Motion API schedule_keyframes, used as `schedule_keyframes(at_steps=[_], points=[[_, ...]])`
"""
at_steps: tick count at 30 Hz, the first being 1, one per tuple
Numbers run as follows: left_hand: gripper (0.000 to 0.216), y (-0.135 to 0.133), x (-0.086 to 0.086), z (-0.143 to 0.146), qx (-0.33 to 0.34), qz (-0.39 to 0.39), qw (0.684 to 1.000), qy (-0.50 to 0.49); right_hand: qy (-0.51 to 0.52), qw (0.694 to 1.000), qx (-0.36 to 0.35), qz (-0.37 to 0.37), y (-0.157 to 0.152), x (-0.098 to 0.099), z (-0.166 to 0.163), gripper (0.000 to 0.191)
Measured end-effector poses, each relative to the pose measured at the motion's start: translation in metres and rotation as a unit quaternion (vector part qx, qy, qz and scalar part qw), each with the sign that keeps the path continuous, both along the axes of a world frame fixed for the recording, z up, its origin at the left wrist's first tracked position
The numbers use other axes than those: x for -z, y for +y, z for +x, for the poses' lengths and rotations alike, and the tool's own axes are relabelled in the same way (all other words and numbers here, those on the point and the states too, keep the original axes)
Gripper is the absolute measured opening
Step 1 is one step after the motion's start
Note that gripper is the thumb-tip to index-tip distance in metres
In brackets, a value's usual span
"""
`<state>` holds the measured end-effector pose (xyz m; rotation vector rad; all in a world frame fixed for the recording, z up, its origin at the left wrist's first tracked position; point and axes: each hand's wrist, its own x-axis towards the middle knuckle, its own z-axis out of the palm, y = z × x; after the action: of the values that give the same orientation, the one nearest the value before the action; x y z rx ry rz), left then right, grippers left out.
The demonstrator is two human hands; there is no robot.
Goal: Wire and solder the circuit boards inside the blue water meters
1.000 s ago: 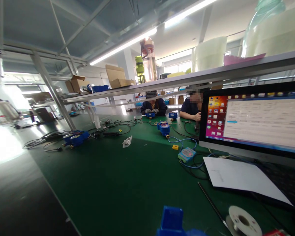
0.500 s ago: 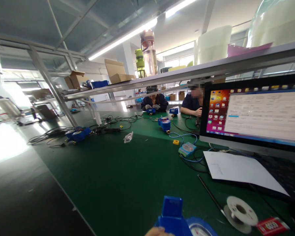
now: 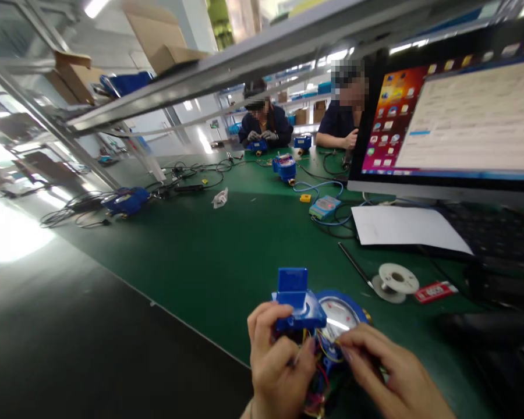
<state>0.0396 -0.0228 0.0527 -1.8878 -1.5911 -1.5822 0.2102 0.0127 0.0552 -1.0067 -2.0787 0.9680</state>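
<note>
My left hand (image 3: 277,361) is closed around a blue plastic housing (image 3: 308,317) with its lid flipped up. Right beside the housing lies a round blue water meter (image 3: 338,314) with a pale dial and a brass fitting. Thin yellow, red and other coloured wires (image 3: 322,372) hang out below the housing, between my hands. My right hand (image 3: 388,366) pinches a thin yellow wire in front of the dial. Part of the meter's lower side is hidden by my fingers.
To the right are a solder spool (image 3: 399,278), a red packet (image 3: 435,292), a dark rod (image 3: 356,265), paper (image 3: 406,227), a keyboard (image 3: 489,227) and a monitor (image 3: 454,122). Farther off lie a blue-green box (image 3: 325,206), another meter (image 3: 284,167) and cables. Two co-workers sit across the bench.
The view has tilted down, so the meter and both hands now show. Earlier only some fingers appeared at the bottom edge. My right hand has come into view at the wires.
</note>
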Motion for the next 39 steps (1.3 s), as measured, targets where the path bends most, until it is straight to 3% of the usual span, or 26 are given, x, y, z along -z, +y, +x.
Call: schedule_keyframes(at_steps=[4,16,26,39], points=[[0.025,-0.001,-0.001,-0.001,-0.004,-0.058,0.997,-0.040,-0.012,1.000,0.010,-0.005,0.001,0.000,0.001,0.017],[0.026,-0.005,0.003,-0.001,-0.001,-0.076,0.996,-0.049,0.029,0.998,0.038,-0.028,-0.004,-0.012,-0.008,0.014],[0.026,-0.007,0.003,-0.003,0.009,-0.087,0.995,-0.055,0.042,0.991,0.064,0.106,-0.023,-0.011,-0.023,0.014],[0.016,-0.009,0.006,-0.006,0.003,-0.103,0.992,-0.070,0.030,0.991,0.060,0.114,-0.026,-0.010,-0.028,0.014]])
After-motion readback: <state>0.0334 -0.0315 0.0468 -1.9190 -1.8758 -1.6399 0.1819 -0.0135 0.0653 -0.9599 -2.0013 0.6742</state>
